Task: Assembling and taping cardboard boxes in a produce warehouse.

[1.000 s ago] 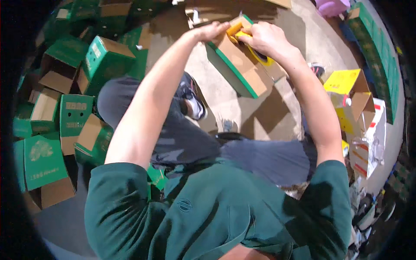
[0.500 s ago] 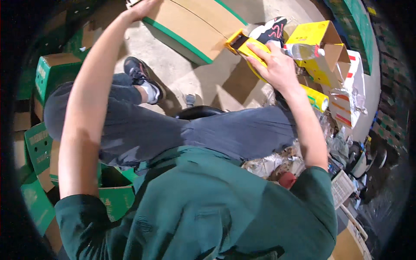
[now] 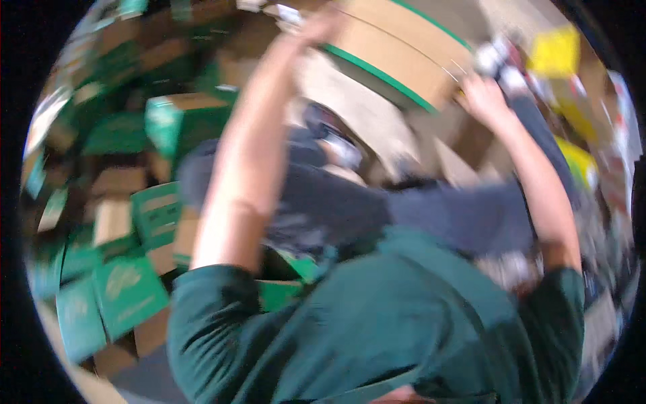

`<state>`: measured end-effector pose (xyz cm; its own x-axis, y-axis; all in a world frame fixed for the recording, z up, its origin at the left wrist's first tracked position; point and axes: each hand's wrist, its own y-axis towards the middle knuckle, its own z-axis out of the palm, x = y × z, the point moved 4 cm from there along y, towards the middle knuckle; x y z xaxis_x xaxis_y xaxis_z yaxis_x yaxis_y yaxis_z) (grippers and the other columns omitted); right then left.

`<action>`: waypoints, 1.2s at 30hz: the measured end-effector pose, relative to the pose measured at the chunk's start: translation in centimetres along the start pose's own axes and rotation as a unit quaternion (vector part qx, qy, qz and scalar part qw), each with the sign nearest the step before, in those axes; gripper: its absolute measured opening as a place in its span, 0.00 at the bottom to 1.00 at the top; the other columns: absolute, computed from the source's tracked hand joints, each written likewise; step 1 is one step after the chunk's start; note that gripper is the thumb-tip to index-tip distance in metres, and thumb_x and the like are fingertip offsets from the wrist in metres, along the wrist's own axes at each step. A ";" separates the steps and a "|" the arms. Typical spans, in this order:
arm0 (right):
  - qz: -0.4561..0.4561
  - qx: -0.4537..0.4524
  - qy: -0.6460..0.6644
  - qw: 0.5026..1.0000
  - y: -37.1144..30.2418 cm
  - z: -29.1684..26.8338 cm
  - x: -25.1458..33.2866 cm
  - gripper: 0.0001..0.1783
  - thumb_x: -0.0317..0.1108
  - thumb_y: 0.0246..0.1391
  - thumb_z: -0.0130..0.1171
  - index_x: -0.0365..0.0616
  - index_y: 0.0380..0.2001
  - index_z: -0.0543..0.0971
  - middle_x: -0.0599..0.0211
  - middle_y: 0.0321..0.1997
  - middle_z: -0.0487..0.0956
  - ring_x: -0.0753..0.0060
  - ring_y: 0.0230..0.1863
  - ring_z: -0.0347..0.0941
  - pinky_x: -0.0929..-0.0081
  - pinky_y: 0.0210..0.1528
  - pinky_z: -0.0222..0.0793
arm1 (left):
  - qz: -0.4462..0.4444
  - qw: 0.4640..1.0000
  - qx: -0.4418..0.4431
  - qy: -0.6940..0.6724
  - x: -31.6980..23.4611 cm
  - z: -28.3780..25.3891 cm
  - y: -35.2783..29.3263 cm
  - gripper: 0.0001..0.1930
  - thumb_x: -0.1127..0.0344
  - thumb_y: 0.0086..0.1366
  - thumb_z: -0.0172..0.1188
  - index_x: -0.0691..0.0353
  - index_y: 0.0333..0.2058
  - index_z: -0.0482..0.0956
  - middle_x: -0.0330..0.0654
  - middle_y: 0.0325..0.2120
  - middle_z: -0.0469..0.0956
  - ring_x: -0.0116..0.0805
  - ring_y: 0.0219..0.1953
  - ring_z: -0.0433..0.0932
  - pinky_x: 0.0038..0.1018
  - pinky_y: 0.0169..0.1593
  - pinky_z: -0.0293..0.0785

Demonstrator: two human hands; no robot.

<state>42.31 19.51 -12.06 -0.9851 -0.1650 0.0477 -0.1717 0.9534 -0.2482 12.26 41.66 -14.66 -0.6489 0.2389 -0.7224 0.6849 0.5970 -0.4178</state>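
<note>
A brown cardboard box (image 3: 397, 40) with green edges lies on the floor between my feet, its closed top seam running lengthwise. My left hand (image 3: 321, 27) rests at the box's left end, smeared by motion, so its fingers cannot be made out. At the right end of the seam is my right hand (image 3: 486, 101), fingers curled. Only a small yellow sliver of the tape dispenser shows by those fingertips; the rest is hidden behind the hand and the box end.
Many green and brown cartons (image 3: 131, 293) pile up on my left. To my right stands an open yellow carton (image 3: 555, 54), with a yellow roll (image 3: 577, 161) nearer me and blurred litter around it. My shoe (image 3: 333, 135) is left of the box.
The view has swung left, shifting everything rightward and showing more green cartons. My right hand has turned and come down at the box's right end, mostly hiding the yellow tape dispenser.
</note>
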 end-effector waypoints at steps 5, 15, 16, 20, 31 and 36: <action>0.242 -0.100 0.730 0.631 -4.4 8.2 -3.4 0.28 0.38 0.72 0.43 0.47 0.73 0.64 0.53 0.67 0.76 0.56 0.63 0.75 0.64 0.64 0.71 | 0.031 0.996 0.042 0.066 -12.1 -0.7 -0.9 0.58 0.26 0.55 0.62 0.68 0.65 0.45 0.64 0.58 0.64 0.52 0.62 0.66 0.39 0.64 0.64; 0.150 0.030 0.252 0.955 -10.6 4.4 3.6 0.15 0.43 0.45 0.73 0.56 0.38 0.90 0.52 0.32 0.83 0.44 0.39 0.82 0.51 0.43 0.77 | -0.002 0.994 -0.017 0.106 -17.0 -2.6 -16.8 0.80 0.34 0.42 0.80 0.73 0.73 0.29 0.73 0.55 0.74 0.65 0.56 0.78 0.41 0.62 0.73; 0.110 0.014 0.190 0.975 -10.6 4.4 2.9 0.15 0.46 0.49 0.71 0.59 0.40 0.90 0.51 0.32 0.84 0.44 0.38 0.83 0.51 0.43 0.77 | 0.003 0.989 -0.022 0.149 -18.7 -4.0 -19.0 0.79 0.36 0.42 0.81 0.71 0.74 0.29 0.72 0.52 0.76 0.64 0.54 0.79 0.41 0.58 0.76; 0.106 -0.038 0.198 0.974 -12.7 1.3 5.5 0.19 0.49 0.51 0.70 0.59 0.46 0.89 0.51 0.36 0.81 0.46 0.42 0.80 0.51 0.44 0.74 | -0.067 0.951 -0.111 0.280 -24.4 -14.0 -33.8 0.75 0.47 0.45 0.83 0.55 0.76 0.30 0.66 0.47 0.80 0.59 0.47 0.84 0.42 0.50 0.83; 0.070 -0.223 0.221 0.947 -15.3 -11.3 5.2 0.27 0.42 0.53 0.71 0.43 0.55 0.82 0.53 0.42 0.79 0.46 0.45 0.78 0.55 0.49 0.74 | -0.409 0.573 -0.607 0.368 -16.6 -50.2 -69.2 0.45 0.28 0.67 0.51 0.69 0.61 0.76 0.62 0.66 0.68 0.57 0.67 0.70 0.48 0.67 0.69; 0.069 -0.280 0.189 0.939 -19.2 -15.2 2.4 0.27 0.36 0.53 0.70 0.40 0.56 0.81 0.52 0.39 0.78 0.48 0.44 0.76 0.57 0.49 0.72 | -0.472 0.533 -0.401 0.576 -13.2 -47.0 -65.9 0.24 0.49 0.69 0.59 0.58 0.57 0.81 0.44 0.73 0.60 0.46 0.75 0.56 0.56 0.73 0.57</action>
<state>43.31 4.68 7.48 -0.9073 -0.0295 0.4194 0.0914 0.9598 0.2652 -39.90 35.14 48.27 -0.6678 -0.4228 0.6126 -0.1903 0.8926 0.4087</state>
